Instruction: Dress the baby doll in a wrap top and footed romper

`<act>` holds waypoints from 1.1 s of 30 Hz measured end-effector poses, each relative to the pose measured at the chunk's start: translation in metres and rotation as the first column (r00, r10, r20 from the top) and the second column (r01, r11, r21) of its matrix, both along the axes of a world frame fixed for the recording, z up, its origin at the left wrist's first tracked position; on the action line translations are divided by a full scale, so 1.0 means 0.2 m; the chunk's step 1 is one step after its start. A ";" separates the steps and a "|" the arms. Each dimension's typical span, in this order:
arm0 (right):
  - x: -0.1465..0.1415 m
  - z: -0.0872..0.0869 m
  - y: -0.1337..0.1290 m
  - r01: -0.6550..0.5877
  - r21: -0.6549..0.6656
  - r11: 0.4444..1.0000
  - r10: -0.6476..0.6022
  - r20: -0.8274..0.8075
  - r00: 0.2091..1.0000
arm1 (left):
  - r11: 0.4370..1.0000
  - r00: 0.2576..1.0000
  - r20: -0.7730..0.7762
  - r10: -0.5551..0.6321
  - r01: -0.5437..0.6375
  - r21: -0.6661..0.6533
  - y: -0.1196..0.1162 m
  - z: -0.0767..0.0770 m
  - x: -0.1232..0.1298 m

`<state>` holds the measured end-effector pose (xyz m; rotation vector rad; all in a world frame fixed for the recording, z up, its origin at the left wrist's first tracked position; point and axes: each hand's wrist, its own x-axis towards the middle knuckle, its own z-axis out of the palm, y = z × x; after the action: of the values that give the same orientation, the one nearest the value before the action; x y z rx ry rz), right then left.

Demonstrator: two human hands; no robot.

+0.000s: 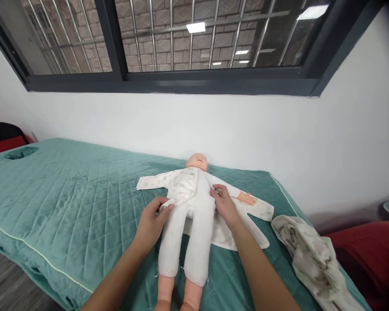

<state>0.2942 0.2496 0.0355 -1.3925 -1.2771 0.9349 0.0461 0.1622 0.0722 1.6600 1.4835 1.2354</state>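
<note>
A baby doll (199, 207) with a white cloth body lies on its back, head toward the wall. Its arms are in the sleeves of a white patterned baby top (183, 183). One front panel covers the doll's chest; the other side (225, 233) is spread open on the right, under the doll. My left hand (154, 220) pinches the lower edge of the covering panel at the doll's hip. At the right side of the doll's waist is my right hand (223, 203), fingers bent together against the body; what they grip, if anything, is too small to tell.
The doll rests on a green quilted bed (84, 194) with a face hole at the far left. A crumpled patterned garment (314, 259) lies at the right edge. Red items stand beyond both ends. Behind are a white wall and a barred window.
</note>
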 end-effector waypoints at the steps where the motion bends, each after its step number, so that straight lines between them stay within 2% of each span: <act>1: 0.00 0.00 0.00 0.002 0.001 1.000 -0.002 0.005 1.000 | 0.996 0.997 -0.074 -0.038 0.044 0.075 -0.03 0.01 0.00; 3: 0.00 0.01 -0.01 0.006 -0.003 1.000 -0.006 0.016 1.000 | 0.969 0.968 -0.218 -0.121 0.163 0.184 -0.08 0.01 0.01; 5: 0.00 0.01 -0.01 0.008 -0.011 1.000 -0.007 0.023 1.000 | 0.943 0.929 -0.326 -0.177 0.255 0.215 -0.11 0.01 0.00; 11: 0.00 0.02 -0.02 -0.008 -0.024 1.000 0.009 0.033 0.999 | 0.924 0.906 -0.390 -0.163 0.279 0.262 -0.10 0.04 -0.01; 16: 0.03 0.02 -0.02 -0.029 -0.007 1.000 0.029 0.070 0.997 | 0.891 0.770 -0.597 -0.223 0.410 0.195 -0.10 0.09 0.01; 18: 0.03 0.01 -0.02 -0.040 0.001 0.999 0.040 0.088 0.995 | 0.898 0.769 -0.613 -0.182 0.385 0.215 -0.09 0.07 0.02; 23: 0.04 -0.01 -0.01 -0.041 0.016 0.999 0.039 0.102 0.994 | 0.930 0.806 -0.592 -0.018 0.230 0.285 -0.03 0.03 0.04; 26: 0.05 -0.01 -0.01 -0.054 0.025 0.998 0.051 0.122 0.991 | 0.928 0.851 -0.524 0.034 0.167 0.332 -0.02 0.04 0.07; 28: 0.05 -0.01 -0.02 -0.058 0.026 0.998 0.055 0.132 0.990 | 0.917 0.863 -0.503 0.038 0.171 0.361 -0.04 0.07 0.10; 30: 0.05 0.01 -0.04 -0.065 0.018 0.998 0.062 0.143 0.988 | 0.893 0.835 -0.550 -0.010 0.255 0.372 -0.07 0.10 0.12; 33: 0.10 0.04 -0.06 -0.133 0.012 0.991 0.130 0.153 0.980 | 0.832 0.736 -0.672 -0.085 0.423 0.358 -0.09 0.15 0.14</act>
<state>0.3132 0.2366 0.0443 -1.3967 -1.5053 0.9142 0.0742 0.1434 0.1028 2.7516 1.2437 0.9722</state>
